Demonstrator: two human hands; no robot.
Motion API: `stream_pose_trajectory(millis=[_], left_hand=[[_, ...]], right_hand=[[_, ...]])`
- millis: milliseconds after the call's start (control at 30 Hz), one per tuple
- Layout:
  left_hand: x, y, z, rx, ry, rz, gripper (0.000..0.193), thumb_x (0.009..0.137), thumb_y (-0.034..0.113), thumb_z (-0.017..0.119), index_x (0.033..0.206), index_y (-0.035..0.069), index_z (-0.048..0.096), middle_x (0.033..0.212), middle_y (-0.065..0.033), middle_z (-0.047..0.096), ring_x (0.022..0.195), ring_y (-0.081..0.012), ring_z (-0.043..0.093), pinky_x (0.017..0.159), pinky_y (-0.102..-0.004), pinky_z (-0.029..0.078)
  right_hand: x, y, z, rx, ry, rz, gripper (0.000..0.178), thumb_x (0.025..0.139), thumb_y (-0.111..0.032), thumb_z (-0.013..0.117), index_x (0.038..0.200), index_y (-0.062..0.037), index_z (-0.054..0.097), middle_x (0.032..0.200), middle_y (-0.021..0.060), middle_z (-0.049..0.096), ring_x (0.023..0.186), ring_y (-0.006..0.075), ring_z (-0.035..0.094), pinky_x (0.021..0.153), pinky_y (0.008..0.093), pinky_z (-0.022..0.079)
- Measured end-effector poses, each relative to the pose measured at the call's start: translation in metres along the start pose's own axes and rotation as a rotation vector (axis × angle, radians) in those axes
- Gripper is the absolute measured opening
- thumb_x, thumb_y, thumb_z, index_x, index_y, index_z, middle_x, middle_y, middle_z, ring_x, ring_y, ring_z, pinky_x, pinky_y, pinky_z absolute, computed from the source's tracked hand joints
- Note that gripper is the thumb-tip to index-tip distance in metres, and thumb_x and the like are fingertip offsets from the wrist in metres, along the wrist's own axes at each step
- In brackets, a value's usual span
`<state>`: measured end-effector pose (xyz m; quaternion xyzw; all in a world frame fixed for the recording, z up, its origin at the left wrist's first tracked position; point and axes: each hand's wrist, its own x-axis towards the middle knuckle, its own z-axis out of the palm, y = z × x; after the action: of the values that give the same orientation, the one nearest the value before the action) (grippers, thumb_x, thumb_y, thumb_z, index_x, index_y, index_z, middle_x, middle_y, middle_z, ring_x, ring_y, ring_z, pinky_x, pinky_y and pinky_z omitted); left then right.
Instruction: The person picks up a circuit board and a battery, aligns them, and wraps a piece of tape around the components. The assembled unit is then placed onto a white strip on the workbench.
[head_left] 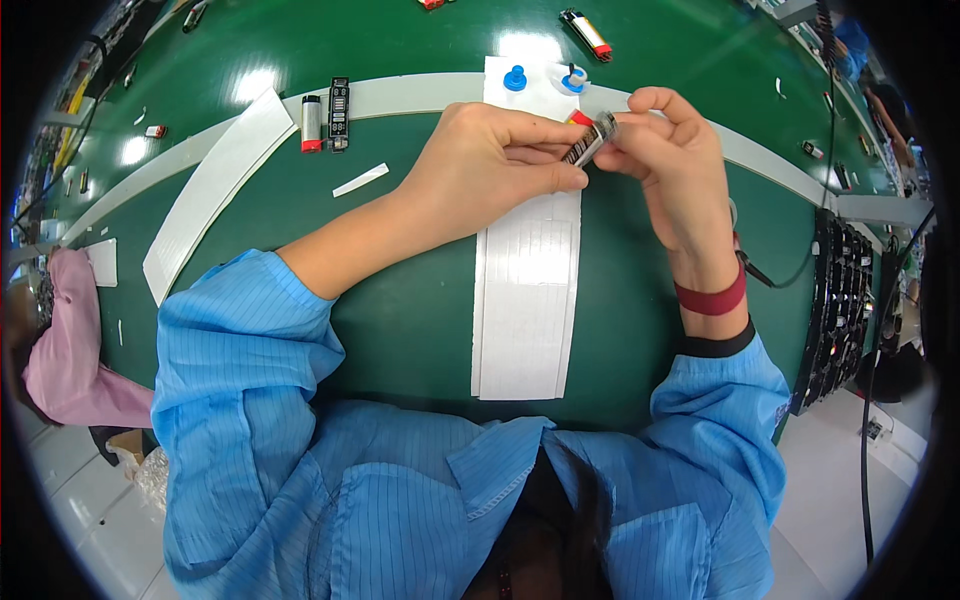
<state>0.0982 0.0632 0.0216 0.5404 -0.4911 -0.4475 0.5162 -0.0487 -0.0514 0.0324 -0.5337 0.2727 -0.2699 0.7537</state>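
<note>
Between my hands, above the white adhesive strips, is a small black circuit board (588,141) with a row of pale marks, held at a tilt. A bit of red and yellow shows just behind it, mostly hidden by fingers. My left hand (490,160) grips the board's lower end between thumb and fingers. My right hand (672,160) is closed in a pinch at the upper end, its outer fingers curled. Underneath, a wide white sheet of strips (525,300) runs toward me. Two blue round knobs, one (515,78) left and one (573,80) right, stand at its far end.
A battery cell (311,124) and another circuit board (339,115) stand left of my hands, near a loose white strip (360,180) and a long white sheet (220,195). Farther off lies another battery (587,35). A black rack (840,310) fills the right edge. A pink sleeve (75,340) shows at left.
</note>
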Motion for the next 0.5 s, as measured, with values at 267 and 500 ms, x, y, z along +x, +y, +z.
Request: stream_pose_trajectory(millis=[267, 500], left_hand=[[0.005, -0.004, -0.004, -0.224, -0.007, -0.104, 0.033, 0.077, 0.001, 0.062, 0.108, -0.006, 0.055, 0.095, -0.0140, 0.063, 0.085, -0.0169, 0.063, 0.076, -0.0248, 0.051], [0.002, -0.002, -0.003, 0.036, 0.015, -0.006, 0.031, 0.074, 0.001, 0.065, 0.105, -0.003, 0.058, 0.091, -0.0113, 0.064, 0.081, -0.0147, 0.063, 0.074, -0.0232, 0.051]], right_hand=[[-0.010, -0.005, 0.020, -0.062, 0.137, -0.154, 0.032, 0.074, 0.003, 0.059, 0.102, 0.0075, 0.044, 0.081, 0.0147, 0.062, 0.069, 0.0182, 0.063, 0.066, 0.0264, 0.054], [-0.007, -0.005, 0.013, -0.198, 0.084, -0.138, 0.031, 0.074, 0.003, 0.059, 0.102, 0.0050, 0.046, 0.079, 0.0130, 0.062, 0.068, 0.0174, 0.063, 0.065, 0.0263, 0.053]])
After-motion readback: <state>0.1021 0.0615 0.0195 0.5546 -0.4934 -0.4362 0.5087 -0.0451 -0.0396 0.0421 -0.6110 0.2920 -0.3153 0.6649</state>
